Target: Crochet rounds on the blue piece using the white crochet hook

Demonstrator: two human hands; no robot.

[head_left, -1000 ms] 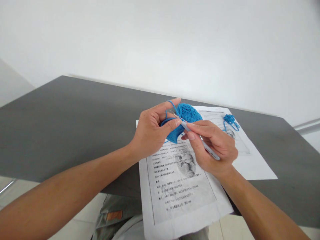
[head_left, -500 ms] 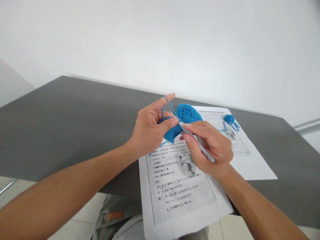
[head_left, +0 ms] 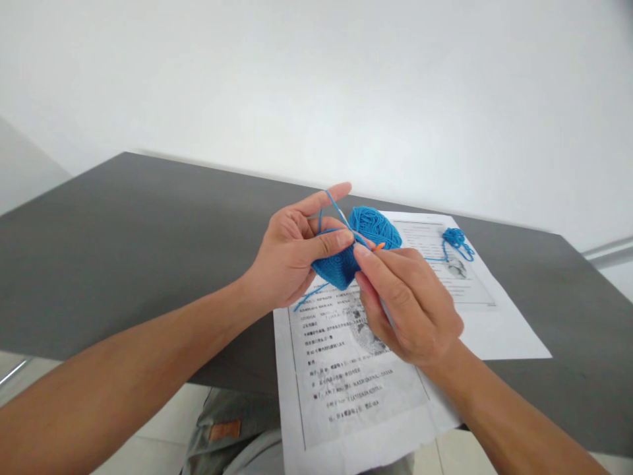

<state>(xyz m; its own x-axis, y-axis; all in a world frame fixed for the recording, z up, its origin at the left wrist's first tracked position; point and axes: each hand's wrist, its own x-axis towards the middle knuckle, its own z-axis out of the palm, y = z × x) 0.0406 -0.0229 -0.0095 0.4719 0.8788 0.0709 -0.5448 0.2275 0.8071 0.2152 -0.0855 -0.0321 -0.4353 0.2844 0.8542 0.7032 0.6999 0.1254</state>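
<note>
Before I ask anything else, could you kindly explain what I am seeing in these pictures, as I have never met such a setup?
There is no machine here: one camera worn on a person's head looks forward and down at two bare hands. The left hand holds a blue stitched piece, with a yarn strand over its raised index finger. The right hand is closed at the piece's edge and hides most of what it grips. Beyond the hands sits a ball of blue yarn; farther right, a small yarn tangle lies on a printed sheet. Another printed sheet hangs past the near edge of the dark table.
</note>
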